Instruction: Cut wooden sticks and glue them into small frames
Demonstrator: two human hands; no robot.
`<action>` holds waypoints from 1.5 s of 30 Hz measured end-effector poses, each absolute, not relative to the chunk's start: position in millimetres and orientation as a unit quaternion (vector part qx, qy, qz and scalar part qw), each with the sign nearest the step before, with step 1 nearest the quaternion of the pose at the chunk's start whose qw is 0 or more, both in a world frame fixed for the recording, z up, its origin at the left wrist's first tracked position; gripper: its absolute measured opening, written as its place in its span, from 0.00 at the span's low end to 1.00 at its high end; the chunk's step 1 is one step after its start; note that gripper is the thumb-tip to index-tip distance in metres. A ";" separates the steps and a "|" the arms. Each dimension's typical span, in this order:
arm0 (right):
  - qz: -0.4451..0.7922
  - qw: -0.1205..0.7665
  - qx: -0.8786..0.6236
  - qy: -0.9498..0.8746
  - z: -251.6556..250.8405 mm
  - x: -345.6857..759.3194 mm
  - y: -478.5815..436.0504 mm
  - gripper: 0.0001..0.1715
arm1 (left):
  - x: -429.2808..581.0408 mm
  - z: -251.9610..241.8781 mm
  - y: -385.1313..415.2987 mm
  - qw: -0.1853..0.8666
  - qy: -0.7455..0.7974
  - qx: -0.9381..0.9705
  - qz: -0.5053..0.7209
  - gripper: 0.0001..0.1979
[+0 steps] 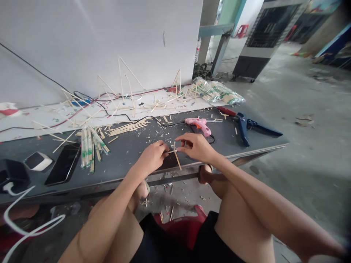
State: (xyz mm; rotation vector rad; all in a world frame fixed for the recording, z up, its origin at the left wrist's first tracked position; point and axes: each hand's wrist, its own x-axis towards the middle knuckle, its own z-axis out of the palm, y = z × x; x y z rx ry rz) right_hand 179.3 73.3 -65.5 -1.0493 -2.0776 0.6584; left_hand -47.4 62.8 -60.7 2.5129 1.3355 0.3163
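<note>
Surroundings: we are sitting on a red seat point(183, 232) at a dark table point(123, 159), facing a white wall point(95, 33); on the right, an air cooler point(255, 47) is standing on the grey floor point(274, 95), and a red stool point(242, 31) is showing farther back.
Held pair: two thin sticks point(178, 160) are meeting at an angle between our hands, over the table's near edge; one is running sideways, the other is slanting down toward us. Whether they are joined, we are unable to tell.
Left hand point(153, 155): we are pinching the sideways stick near its end, thumb and forefinger closing on it.
Right hand point(196, 146): our thumb and forefinger are reaching to the upper part of the slanting stick, their tips standing a little apart; whether they are clamping it, we are unable to tell.
Glue gun point(201, 126): pink, it is lying just beyond our right hand; a dark cord point(172, 126) is running leftward from beside it.
Cutter point(242, 126): red and blue, it is lying near the table's right end.
Loose sticks point(128, 128): these are lying in a heap beyond our left hand.
Wrapped sticks point(87, 146): these are lying farther left, near a phone point(63, 166).
Stick frames point(121, 78): these are standing along the wall; clear bags point(227, 93) are lying to their right.
</note>
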 end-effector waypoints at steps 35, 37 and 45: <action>0.181 0.341 -0.336 -0.859 -99.7 165.1 80.4 0.11 | -40.6 -77.4 68.0 0.159 0.475 0.849 0.171 0.13; 0.177 0.343 -0.343 -0.856 -99.9 164.6 80.1 0.11 | -40.6 -78.1 68.0 0.155 0.476 0.848 0.173 0.13; 0.193 0.354 -0.338 -0.850 -99.5 163.6 81.7 0.10 | -40.1 -75.7 67.8 0.165 0.484 0.844 0.159 0.13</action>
